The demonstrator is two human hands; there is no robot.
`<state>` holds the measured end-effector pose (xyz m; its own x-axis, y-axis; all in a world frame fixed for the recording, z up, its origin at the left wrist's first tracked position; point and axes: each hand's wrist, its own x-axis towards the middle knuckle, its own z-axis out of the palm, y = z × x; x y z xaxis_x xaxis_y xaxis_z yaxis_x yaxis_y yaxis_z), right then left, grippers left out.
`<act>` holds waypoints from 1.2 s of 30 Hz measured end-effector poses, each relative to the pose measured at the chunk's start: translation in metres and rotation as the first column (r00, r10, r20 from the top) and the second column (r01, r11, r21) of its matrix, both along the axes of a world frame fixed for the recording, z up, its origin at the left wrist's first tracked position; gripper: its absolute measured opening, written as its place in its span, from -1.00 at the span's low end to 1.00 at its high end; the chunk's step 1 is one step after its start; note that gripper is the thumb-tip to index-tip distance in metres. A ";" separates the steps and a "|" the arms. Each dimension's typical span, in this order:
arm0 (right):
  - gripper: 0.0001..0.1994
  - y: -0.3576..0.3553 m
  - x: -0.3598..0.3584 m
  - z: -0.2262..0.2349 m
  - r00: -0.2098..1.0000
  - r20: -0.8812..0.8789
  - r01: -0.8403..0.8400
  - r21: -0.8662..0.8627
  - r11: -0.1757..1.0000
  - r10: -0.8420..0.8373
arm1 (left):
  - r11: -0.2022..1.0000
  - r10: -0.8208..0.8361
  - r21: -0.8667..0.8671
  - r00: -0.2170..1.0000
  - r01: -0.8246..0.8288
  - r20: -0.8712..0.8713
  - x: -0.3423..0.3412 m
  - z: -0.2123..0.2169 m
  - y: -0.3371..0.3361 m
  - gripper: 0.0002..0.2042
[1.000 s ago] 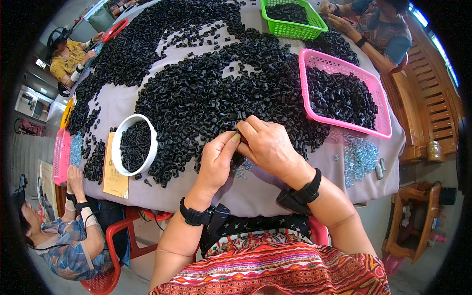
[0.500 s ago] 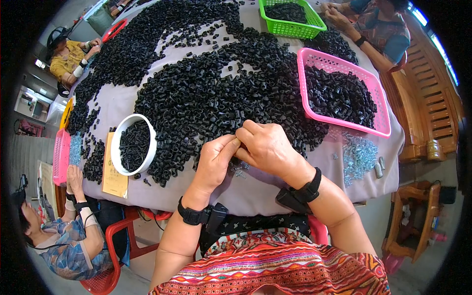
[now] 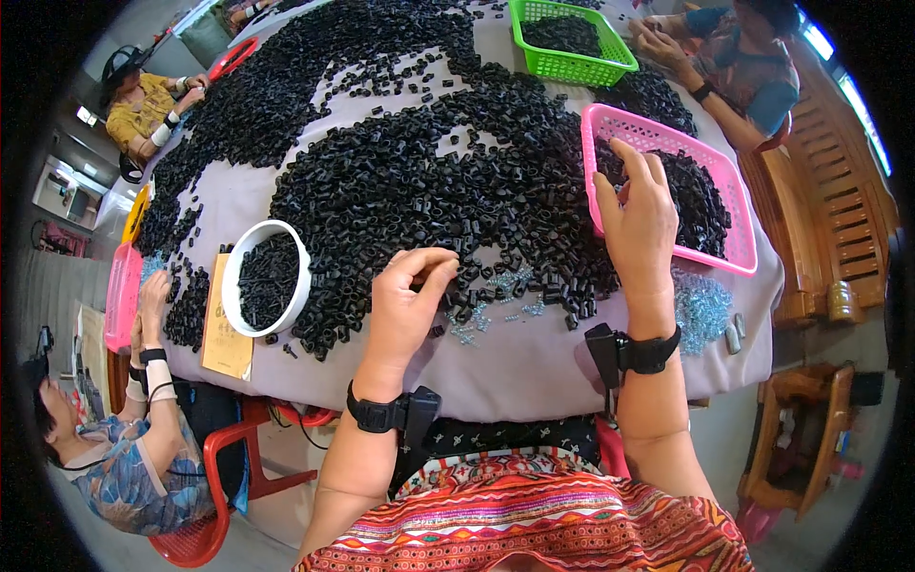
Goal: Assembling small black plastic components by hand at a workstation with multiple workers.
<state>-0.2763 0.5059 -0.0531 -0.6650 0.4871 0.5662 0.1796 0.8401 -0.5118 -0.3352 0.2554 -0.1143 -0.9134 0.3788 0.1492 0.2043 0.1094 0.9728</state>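
My left hand (image 3: 408,297) is at the front of a big heap of small black tubular plastic pieces (image 3: 429,191). Its fingers are curled and pinched together; whatever they may hold is too small to make out. Over the near left side of a pink basket (image 3: 667,252) reaches my right hand (image 3: 640,224), fingers apart, with nothing visible gripped. More black pieces (image 3: 703,205) fill that basket. Tiny clear bluish pieces (image 3: 513,279) lie scattered on the cloth just right of my left hand.
A white bowl (image 3: 303,286) of thin black parts stands left, beside a tan booklet (image 3: 227,348). At the right lies a pile of clear bluish pieces (image 3: 703,319). A green basket (image 3: 572,69) sits farther back. Several other people (image 3: 143,458) work around the cloth-covered table.
My hands, together over the near edge of the heap before, have separated. The right one has moved right and away from me to the pink basket and opened; the left stays near its place.
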 end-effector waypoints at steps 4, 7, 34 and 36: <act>-0.62 0.009 -0.001 -0.009 0.996 -0.084 0.038 0.309 0.950 -0.012 | 0.969 -0.094 -0.247 0.952 0.019 -0.292 -0.005 0.000 -0.001 -0.90; -0.79 -0.006 -0.001 -0.002 0.971 -0.126 -0.179 0.189 0.965 0.205 | 0.934 -0.191 -0.355 0.909 0.052 -0.370 -0.006 0.001 -0.002 -0.86; -0.91 -0.066 0.013 -0.039 0.661 0.513 -0.654 0.034 0.756 0.548 | 0.865 -0.313 -0.499 0.838 0.056 -0.447 -0.008 -0.003 -0.007 -0.77; -0.91 -0.059 0.010 -0.034 0.643 0.530 -0.651 -0.001 0.759 0.552 | 0.918 -0.200 -0.394 0.917 0.053 -0.344 -0.007 -0.004 -0.008 -0.80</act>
<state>-0.2659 0.4466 -0.0871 -0.9730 -0.1930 0.1268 -0.2253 0.9133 -0.3394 -0.3421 0.2479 -0.1183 -0.7590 0.5818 0.2921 0.5769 0.3931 0.7160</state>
